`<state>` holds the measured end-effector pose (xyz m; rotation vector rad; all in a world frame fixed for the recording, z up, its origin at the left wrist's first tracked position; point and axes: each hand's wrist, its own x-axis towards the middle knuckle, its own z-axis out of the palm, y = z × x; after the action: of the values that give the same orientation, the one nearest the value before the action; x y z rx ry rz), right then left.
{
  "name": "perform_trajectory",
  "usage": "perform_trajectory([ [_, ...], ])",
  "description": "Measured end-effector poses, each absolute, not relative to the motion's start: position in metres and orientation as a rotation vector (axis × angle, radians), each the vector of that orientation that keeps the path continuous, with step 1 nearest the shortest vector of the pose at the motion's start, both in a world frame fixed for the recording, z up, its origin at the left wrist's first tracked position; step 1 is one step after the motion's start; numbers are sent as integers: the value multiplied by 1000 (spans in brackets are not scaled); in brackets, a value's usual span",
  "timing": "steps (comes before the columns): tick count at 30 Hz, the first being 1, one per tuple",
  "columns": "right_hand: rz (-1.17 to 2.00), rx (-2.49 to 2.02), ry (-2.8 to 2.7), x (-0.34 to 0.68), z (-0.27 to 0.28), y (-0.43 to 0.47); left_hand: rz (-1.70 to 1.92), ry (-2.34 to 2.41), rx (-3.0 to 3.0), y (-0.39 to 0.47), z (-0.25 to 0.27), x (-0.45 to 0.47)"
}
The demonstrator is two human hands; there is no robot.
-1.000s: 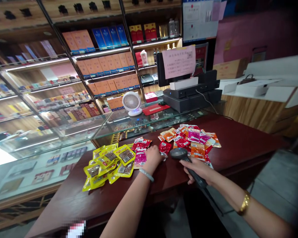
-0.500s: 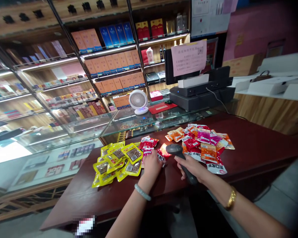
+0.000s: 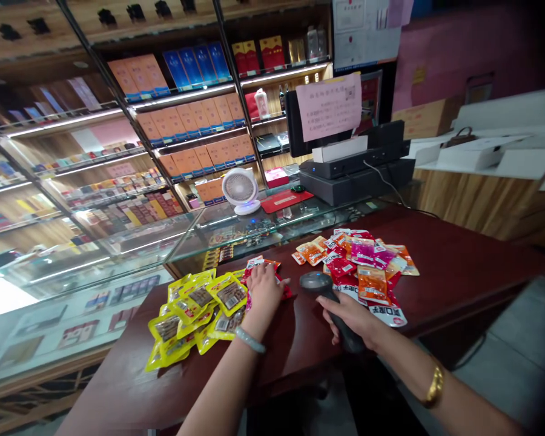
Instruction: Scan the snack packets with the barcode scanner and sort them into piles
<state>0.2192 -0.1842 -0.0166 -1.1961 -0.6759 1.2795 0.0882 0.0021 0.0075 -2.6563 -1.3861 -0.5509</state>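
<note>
My right hand (image 3: 355, 316) is wrapped round the handle of a dark grey barcode scanner (image 3: 317, 281), its head pointing left over the tabletop. My left hand (image 3: 266, 289), fingers stretched and thumb apart, lies over a few red and pink snack packets (image 3: 287, 292); it partly covers them. Just left of that hand spreads a heap of yellow snack packets (image 3: 195, 306) with clear windows and barcodes. To the right of the scanner is a mixed pile of red, orange and magenta snack packets (image 3: 345, 266).
The packets lie on a dark red-brown table (image 3: 277, 357). Behind it stands a glass display counter (image 3: 200, 233) with a white fan (image 3: 240, 189) and a red mat (image 3: 286, 201). A monitor with a pink paper sign (image 3: 329, 108) and a black cash drawer (image 3: 354, 181) stand at the back.
My left hand has moved left and slightly up, and its fingers have spread over the red packets. The scanner's bright light on a packet is gone. The view has shifted a little.
</note>
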Motion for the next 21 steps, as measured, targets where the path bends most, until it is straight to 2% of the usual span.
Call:
perform_trajectory([
  [9, 1270, -1211, -609, 229, -14, -202, -427, -1549, -2743, 21, -10, 216],
  [16, 1250, -1236, -634, 237, -10, -208, -132, -1482, -2976, 34, -16, 208],
  [21, 1218, -1248, -647, 242, -12, -198, -319, -1276, -3015, 14, -15, 178],
])
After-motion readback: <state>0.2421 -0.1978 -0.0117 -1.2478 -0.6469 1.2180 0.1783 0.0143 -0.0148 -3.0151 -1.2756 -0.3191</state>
